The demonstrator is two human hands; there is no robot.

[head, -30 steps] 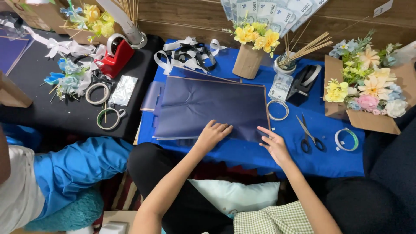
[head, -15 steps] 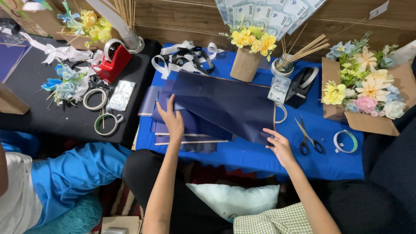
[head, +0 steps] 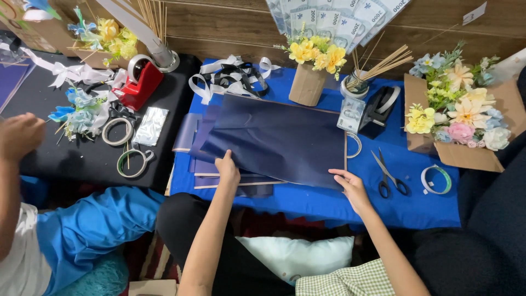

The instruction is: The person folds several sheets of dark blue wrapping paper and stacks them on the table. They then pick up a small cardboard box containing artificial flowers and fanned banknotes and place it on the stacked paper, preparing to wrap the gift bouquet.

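Observation:
A large sheet of dark navy wrapping paper (head: 279,140) lies on the blue table (head: 422,211), over a stack of similar sheets (head: 200,148) that stick out at its left. My left hand (head: 227,170) rests on the sheet's front left edge, fingers closed around that edge. My right hand (head: 350,186) presses flat on the front right corner of the sheet, fingers spread.
Black scissors (head: 389,178) and a tape ring (head: 436,180) lie right of my right hand. A paper-wrapped yellow bouquet (head: 312,66), a black tape dispenser (head: 381,109), ribbons (head: 230,74) and a cardboard box of flowers (head: 460,118) stand behind. Another person's hand (head: 19,134) is at far left by a red tape dispenser (head: 139,82).
My left hand slid from the middle of the sheet to its left edge, then back toward the front. The top sheet shifted and is turned slightly. My right hand stayed at the front right corner.

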